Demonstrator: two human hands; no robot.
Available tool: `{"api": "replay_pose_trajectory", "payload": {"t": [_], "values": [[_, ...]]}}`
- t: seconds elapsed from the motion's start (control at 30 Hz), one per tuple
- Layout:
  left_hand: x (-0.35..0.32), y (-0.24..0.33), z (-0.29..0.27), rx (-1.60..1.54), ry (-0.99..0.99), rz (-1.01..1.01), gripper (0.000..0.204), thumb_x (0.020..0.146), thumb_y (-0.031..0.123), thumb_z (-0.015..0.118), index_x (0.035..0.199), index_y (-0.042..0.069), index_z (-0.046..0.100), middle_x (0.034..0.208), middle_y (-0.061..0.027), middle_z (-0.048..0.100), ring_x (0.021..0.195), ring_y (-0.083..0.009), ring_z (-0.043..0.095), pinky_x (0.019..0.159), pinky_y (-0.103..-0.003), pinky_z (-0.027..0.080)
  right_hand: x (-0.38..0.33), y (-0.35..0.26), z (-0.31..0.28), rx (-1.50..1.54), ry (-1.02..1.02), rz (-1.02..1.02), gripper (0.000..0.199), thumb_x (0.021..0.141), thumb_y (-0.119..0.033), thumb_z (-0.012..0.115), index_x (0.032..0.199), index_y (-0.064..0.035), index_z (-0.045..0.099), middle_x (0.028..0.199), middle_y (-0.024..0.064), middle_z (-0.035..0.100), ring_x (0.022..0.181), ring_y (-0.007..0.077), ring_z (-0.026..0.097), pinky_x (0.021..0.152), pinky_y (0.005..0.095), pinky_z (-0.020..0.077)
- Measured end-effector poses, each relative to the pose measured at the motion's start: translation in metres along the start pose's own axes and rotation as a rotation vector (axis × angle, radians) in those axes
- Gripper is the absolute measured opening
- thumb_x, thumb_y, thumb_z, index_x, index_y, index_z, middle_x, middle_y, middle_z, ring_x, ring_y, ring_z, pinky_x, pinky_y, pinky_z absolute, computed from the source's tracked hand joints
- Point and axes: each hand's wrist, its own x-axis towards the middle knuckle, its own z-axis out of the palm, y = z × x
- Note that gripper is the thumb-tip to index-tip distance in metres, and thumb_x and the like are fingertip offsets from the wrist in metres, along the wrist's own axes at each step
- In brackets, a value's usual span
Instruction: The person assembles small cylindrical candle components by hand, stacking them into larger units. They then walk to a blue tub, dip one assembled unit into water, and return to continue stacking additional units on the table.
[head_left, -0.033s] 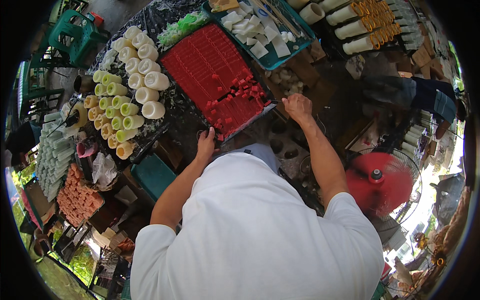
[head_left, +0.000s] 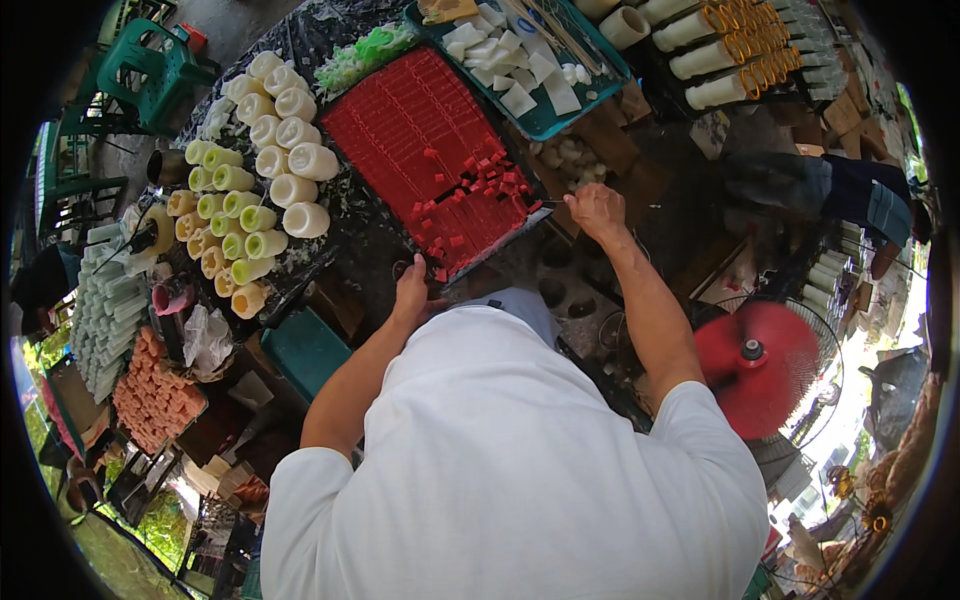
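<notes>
Left hand [head_left: 410, 292]: mine, half-curled beside the red slab's [head_left: 405, 135] near-left corner; can't tell its grip.
Right hand [head_left: 597, 212]: mine, pinching a thin strand [head_left: 556, 203], just right of it.
Red slab: ahead, long axis near-right to far-left.

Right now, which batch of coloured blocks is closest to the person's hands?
The red blocks: the left hand is by their near corner, the right hand off their right side. The pink blocks lie farther off, leftward.
</notes>
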Motion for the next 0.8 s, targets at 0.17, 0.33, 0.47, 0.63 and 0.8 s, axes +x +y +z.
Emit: {"api": "replay_pose_trajectory", "payload": {"t": [0.17,0.33,0.47,0.63,0.8], "values": [[-0.019,0.021,0.029,-0.314,-0.104,-0.091,0.054,0.110,0.054,0.035,0.148,0.016,0.043,0.148,-0.0063,0.049,0.130,-0.0305,0.052,0.095,-0.065,0.052,0.021,-0.005,0.028,0.167,0.134,-0.262,0.030,0.086,-0.036,0.076,0.074,-0.0101,0.067,0.078,0.0131,0.066,0.073,0.0363,0.069,0.064,0.0497,0.0566],[-0.020,0.019,0.025,-0.241,-0.141,-0.032,0.050,0.111,0.052,0.032,0.146,0.018,0.045,0.146,-0.0034,0.052,0.125,-0.0265,0.055,0.090,-0.058,0.055,0.019,-0.035,0.048,0.308,0.191,-0.384,0.029,0.081,-0.033,0.081,0.071,-0.0118,0.063,0.072,0.0106,0.059,0.070,0.0351,0.067,0.062,0.0479,0.0556],[-0.026,0.024,0.032,-0.224,-0.091,-0.064,0.050,0.111,0.052,0.032,0.146,0.019,0.045,0.143,-0.0033,0.054,0.123,-0.0249,0.055,0.086,-0.055,0.056,0.031,0.003,0.001,0.153,0.170,-0.333,0.031,0.081,-0.033,0.080,0.067,-0.0104,0.064,0.074,0.0110,0.062,0.071,0.0340,0.068,0.062,0.0468,0.0558],[-0.015,0.016,0.028,-0.227,-0.044,-0.086,0.048,0.111,0.052,0.033,0.145,0.020,0.046,0.142,-0.0034,0.055,0.121,-0.0258,0.055,0.086,-0.054,0.055,0.044,0.013,0.010,0.086,-0.020,-0.419,0.033,0.084,-0.039,0.077,0.070,-0.0107,0.069,0.078,0.0102,0.066,0.076,0.0330,0.070,0.067,0.0470,0.0567],[-0.010,0.014,0.024,-0.210,-0.076,-0.064,0.044,0.112,0.049,0.035,0.140,0.018,0.048,0.133,-0.0049,0.056,0.115,-0.0258,0.056,0.085,-0.054,0.055,0.037,-0.046,0.032,0.198,-0.109,-0.461,0.031,0.085,-0.041,0.076,0.073,-0.0115,0.073,0.079,0.0079,0.068,0.079,0.0317,0.071,0.070,0.0458,0.0574]]}}
